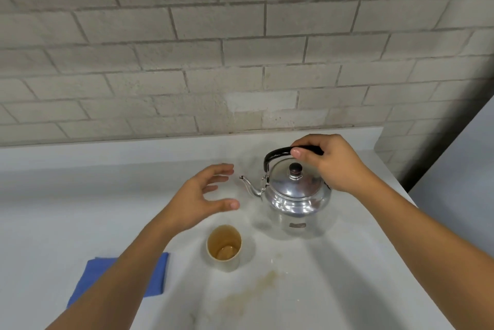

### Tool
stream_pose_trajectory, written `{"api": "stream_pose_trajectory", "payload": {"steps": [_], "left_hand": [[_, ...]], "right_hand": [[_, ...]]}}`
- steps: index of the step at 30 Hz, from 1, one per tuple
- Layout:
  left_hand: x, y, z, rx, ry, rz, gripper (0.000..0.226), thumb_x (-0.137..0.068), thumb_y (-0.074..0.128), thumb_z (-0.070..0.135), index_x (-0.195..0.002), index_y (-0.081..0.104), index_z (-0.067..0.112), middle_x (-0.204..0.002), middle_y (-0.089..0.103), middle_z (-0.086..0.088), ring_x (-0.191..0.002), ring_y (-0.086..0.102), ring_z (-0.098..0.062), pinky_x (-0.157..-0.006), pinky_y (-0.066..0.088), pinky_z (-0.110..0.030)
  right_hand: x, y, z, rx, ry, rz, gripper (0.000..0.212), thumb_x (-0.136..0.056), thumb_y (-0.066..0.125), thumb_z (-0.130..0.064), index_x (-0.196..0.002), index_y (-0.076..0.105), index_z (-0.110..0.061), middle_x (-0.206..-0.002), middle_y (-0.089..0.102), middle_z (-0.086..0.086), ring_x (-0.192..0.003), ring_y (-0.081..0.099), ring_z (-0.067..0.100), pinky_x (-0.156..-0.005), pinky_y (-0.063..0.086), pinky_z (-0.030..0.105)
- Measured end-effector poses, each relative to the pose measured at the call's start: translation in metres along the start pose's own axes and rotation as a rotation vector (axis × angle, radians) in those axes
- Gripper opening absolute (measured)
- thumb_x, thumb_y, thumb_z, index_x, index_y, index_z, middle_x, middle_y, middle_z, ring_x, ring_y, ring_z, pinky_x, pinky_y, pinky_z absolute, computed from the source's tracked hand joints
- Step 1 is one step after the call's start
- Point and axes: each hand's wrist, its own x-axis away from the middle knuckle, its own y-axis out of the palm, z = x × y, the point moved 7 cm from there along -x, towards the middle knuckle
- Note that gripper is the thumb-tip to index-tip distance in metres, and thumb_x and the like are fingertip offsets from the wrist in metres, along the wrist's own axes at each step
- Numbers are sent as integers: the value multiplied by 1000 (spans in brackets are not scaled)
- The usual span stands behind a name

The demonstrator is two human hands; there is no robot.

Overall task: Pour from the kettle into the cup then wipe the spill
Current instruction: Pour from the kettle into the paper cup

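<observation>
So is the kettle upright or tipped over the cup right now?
Upright. The kettle stands level on the counter, lid on, spout pointing left, beyond the cup rather than over it. The right hand grips its black handle.

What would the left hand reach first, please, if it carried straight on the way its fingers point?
Probably the kettle's spout: the open left hand points right toward it with bare counter between, though depth is unclear.

Two bare forearms (no sleeves), left hand (pixel 197 196), right hand (pixel 331 164)
</observation>
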Motion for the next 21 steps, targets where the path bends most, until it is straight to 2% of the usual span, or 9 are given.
{"api": "stream_pose_trajectory", "payload": {"steps": [4,8,13,18,21], "left_hand": [[28,12,-24,-21,-45,-75,93,-66,97,38,-147,51,38,-145,59,22,-136,54,2,-115,42,-26],[49,23,-44,0,-76,-99,107,-56,102,40,-148,48,41,-147,58,23,-138,51,1,-119,40,-31],[67,32,-64,27,-96,-105,116,-50,105,41,-149,45,45,-147,58,22,-139,51,1,-120,39,-31],[81,43,-81,86,-141,-84,117,-51,105,37,-148,41,52,-148,55,23,-134,56,1,-110,45,-23],[86,51,-90,130,-166,-48,110,-58,103,27,-148,42,45,-144,58,20,-128,59,4,-99,47,-11]], "right_hand": [[20,-1,-10,-42,-8,3,8,-91,74,-26,-91,78,-33,-86,78,-18,-82,70,-1,-69,47,6],[38,-1,-17,-69,-14,19,6,-89,77,-23,-91,80,-27,-87,78,-17,-82,71,-2,-71,46,5],[57,4,-24,-64,-17,0,8,-88,77,-24,-95,81,-24,-88,79,-12,-87,73,6,-77,51,14],[68,15,-27,-42,-22,-40,8,-86,79,-20,-92,81,-24,-86,79,-10,-83,73,7,-75,52,12],[71,23,-23,-8,3,-68,9,-86,80,-20,-93,82,-24,-85,80,-8,-83,74,9,-76,55,16]]}}
